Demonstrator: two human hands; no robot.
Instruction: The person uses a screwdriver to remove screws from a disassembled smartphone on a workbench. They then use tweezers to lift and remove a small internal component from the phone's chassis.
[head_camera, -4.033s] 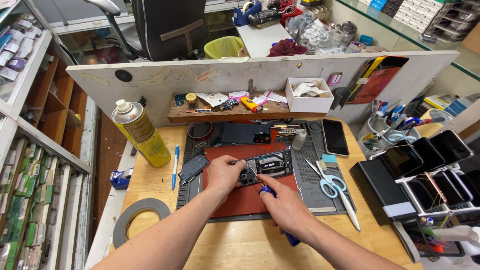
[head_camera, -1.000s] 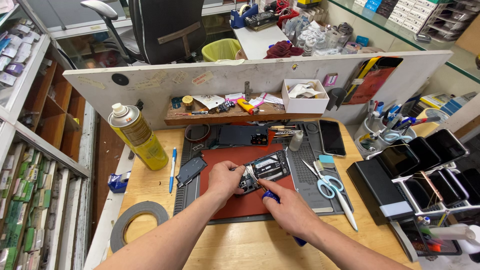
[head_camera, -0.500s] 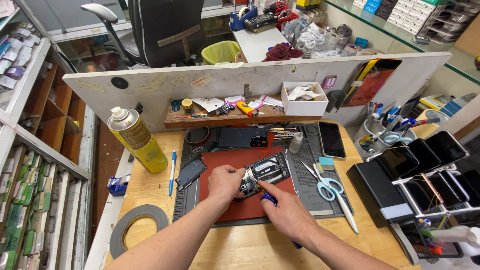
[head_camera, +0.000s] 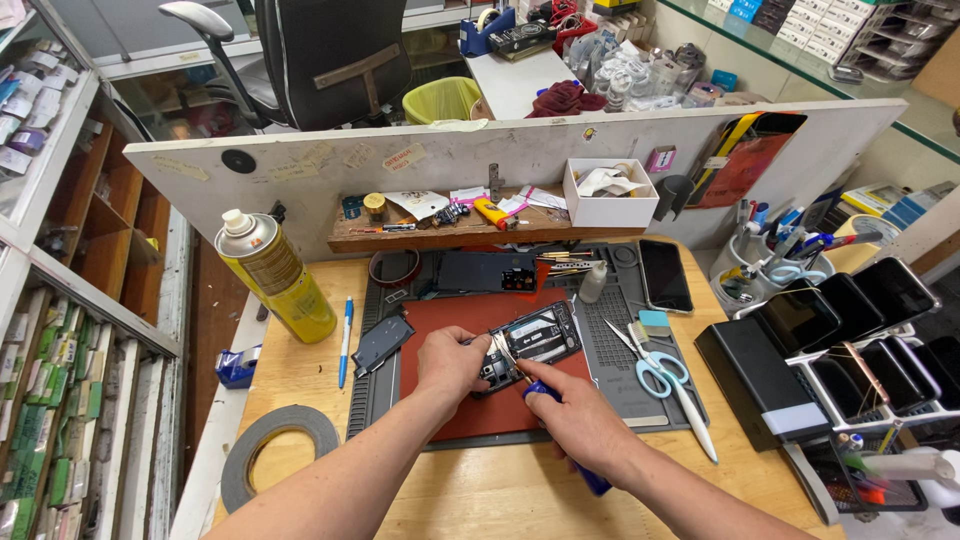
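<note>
Right hand (head_camera: 578, 420): grip clamped on a blue-handled screwdriver (head_camera: 556, 402), metal tip angled up toward 11 o'clock onto the opened phone (head_camera: 528, 343). Left hand (head_camera: 450, 362): fingers pressed together on the phone's left end, pinning it flat.

Phone lies open side up, near the centre of the red work mat (head_camera: 460, 330), which sits on a grey ribbed mat (head_camera: 625, 340).

Surface: wooden counter (head_camera: 470, 495). From the phone, a yellow spray can (head_camera: 275, 280) stands upright at 9 o'clock, a blue pen (head_camera: 345, 350) between can and mat. A dark loose panel (head_camera: 381, 343) lies at the mat's left edge. A roll of grey tape (head_camera: 275, 450) lies flat at 8 o'clock. Scissors with pale blue handles (head_camera: 655, 372) lie at 3 o'clock on the grey mat; a dark phone (head_camera: 664, 275) lies face up at 2 o'clock. A black rack of upright phones (head_camera: 840, 330) stands farther out at 3 o'clock.

Room: a white partition (head_camera: 500, 165) backs the counter, carrying a low wooden shelf (head_camera: 470, 235) of small parts and a white box (head_camera: 609, 195). Behind it a black office chair (head_camera: 330, 55) and a yellow-lined bin (head_camera: 441, 98). Shelving with packets (head_camera: 50, 420) runs along 9 o'clock.

Versus half a second ago: both hands stay on the phone, same positions; the items around them are unmoved. The view has shifted only slightly.
</note>
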